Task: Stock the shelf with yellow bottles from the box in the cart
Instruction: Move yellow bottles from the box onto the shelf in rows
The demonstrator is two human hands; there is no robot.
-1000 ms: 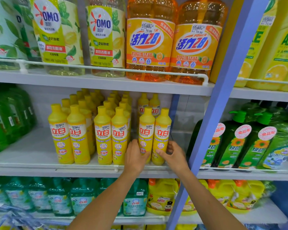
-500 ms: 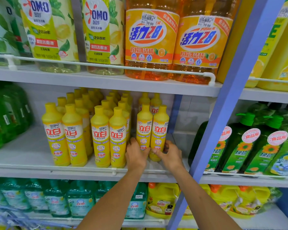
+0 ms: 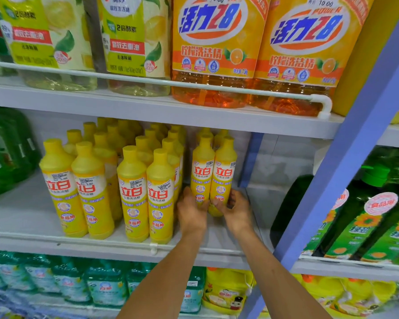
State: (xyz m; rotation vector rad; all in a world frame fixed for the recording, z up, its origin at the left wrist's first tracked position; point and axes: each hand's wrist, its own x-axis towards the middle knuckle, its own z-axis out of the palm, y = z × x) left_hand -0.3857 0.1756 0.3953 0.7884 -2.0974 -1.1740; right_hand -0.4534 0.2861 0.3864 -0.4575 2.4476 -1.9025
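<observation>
Two yellow bottles stand upright side by side on the middle shelf (image 3: 21, 217), right of the other rows. My left hand (image 3: 190, 211) grips the base of the left bottle (image 3: 202, 171). My right hand (image 3: 236, 209) grips the base of the right bottle (image 3: 224, 173). More yellow bottles (image 3: 134, 187) fill several rows to the left, and two more caps show behind the held pair. The box and the cart are out of view.
A blue upright post (image 3: 346, 157) runs at the right of the bay. Large orange detergent bottles (image 3: 213, 54) sit on the shelf above, green bottles (image 3: 364, 217) to the right and far left, teal and yellow jugs on the shelf below. A white rail (image 3: 154, 248) edges the shelf front.
Both hands have slid the two held bottles further back on the shelf, away from the front rail. The view has come closer to the shelf.
</observation>
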